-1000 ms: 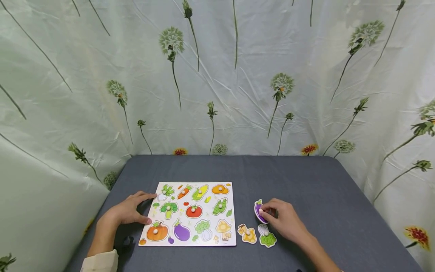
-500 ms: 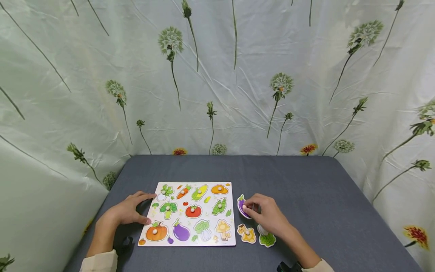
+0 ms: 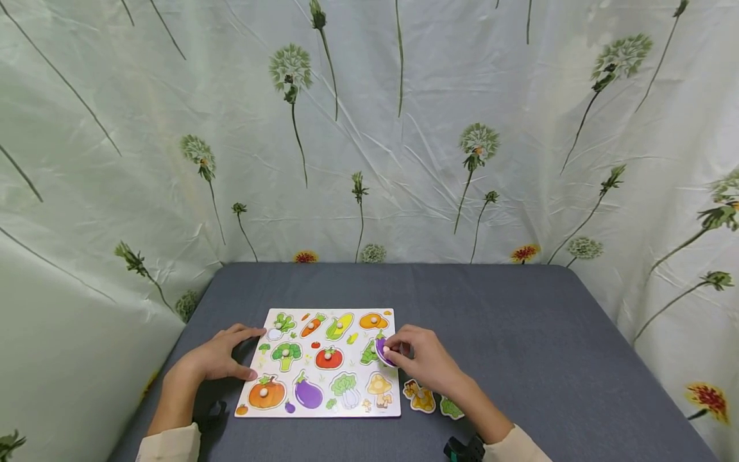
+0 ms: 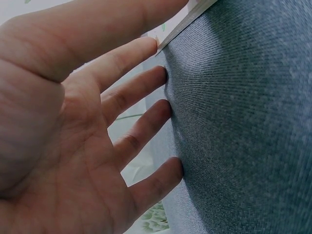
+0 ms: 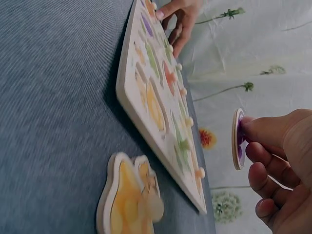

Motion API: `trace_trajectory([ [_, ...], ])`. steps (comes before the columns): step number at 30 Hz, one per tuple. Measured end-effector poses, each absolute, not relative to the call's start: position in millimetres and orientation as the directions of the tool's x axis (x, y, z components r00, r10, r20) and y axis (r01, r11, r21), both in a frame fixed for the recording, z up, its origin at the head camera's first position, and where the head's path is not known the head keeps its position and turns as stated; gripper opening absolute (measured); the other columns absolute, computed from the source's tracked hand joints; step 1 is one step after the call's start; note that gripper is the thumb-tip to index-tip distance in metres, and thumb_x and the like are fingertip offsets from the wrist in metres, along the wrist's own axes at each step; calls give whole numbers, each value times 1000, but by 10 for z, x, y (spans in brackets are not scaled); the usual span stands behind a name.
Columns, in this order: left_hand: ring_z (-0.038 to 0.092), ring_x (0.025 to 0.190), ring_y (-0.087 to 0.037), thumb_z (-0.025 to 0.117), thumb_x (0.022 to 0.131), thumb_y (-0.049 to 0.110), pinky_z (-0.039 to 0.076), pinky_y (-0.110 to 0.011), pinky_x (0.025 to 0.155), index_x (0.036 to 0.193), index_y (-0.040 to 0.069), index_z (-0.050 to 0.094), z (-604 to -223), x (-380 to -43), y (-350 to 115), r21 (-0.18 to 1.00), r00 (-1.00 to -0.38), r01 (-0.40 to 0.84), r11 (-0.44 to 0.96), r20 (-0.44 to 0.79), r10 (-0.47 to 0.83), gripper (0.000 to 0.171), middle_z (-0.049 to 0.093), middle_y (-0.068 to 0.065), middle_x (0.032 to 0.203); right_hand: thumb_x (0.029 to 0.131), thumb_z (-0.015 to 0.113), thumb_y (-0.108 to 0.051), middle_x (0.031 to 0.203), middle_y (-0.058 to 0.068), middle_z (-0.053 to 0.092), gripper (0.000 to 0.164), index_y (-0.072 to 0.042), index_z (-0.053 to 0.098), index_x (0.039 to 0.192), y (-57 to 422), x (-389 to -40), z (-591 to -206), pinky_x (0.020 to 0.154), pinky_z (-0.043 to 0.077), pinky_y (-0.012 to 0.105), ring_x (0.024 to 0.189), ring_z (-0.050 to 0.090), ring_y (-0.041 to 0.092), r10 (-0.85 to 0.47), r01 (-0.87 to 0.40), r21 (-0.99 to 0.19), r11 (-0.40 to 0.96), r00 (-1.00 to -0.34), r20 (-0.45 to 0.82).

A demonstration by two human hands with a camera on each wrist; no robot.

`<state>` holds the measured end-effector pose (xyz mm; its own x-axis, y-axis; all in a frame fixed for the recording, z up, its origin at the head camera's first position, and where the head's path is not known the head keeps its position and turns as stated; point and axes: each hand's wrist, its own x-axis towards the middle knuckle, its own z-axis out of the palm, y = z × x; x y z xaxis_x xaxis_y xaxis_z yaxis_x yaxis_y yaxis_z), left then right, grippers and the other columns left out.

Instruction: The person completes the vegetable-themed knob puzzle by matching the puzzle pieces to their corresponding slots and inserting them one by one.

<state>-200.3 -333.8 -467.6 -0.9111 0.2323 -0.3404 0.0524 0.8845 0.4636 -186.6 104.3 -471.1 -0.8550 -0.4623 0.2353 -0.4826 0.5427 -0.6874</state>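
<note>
My right hand pinches a purple eggplant puzzle piece by its knob. In the right wrist view, the eggplant piece is on edge, held up off the board. It hangs over the right side of a white vegetable peg puzzle board, partly covering the green pea piece. My left hand has its fingers spread, with the thumb and index fingertip touching the board's left edge. Eggplant, lettuce and mushroom pictures without knobs show along the board's front row. Pumpkin, broccoli, tomato, carrot and corn pieces with knobs sit in it.
Right of the board, a mushroom piece lies on the grey cloth-covered table. Beside it, a lettuce piece is partly hidden by my right forearm. A dandelion-patterned curtain closes off the back and sides.
My right hand has carried the eggplant piece leftward from the table to above the board's right side. The left hand has stayed at the board's left edge.
</note>
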Motion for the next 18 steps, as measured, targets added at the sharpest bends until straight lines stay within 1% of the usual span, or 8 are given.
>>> trace_trajectory([
  [5, 34, 138, -56, 94, 71, 38, 34, -78, 102, 152, 13, 50, -4659, -2007, -3334, 465, -911, 54, 884, -339, 234, 96, 42, -25, 150, 94, 77, -17, 87, -12, 63, 6, -18, 78, 100, 894, -1876, -4686, 64, 47, 21, 74, 55, 7, -492, -509, -685, 521, -835, 247],
  [13, 33, 139, -56, 94, 72, 37, 34, -77, 102, 153, 15, 50, -4645, -2001, -3332, 461, -912, 47, 886, -343, 227, 95, 41, -24, 152, 94, 77, -19, 85, -13, 65, 4, -18, 79, 98, 624, -1883, -4713, 67, 47, 19, 74, 52, 1, -536, -532, -692, 488, -809, 243],
  [18, 34, 138, -55, 94, 71, 37, 35, -77, 102, 153, 14, 50, -4645, -2001, -3333, 463, -912, 50, 885, -340, 230, 95, 41, -25, 152, 94, 77, -18, 86, -13, 67, 6, -18, 79, 99, 463, -1865, -4737, 65, 44, 17, 72, 55, 5, -565, -546, -694, 469, -789, 239],
])
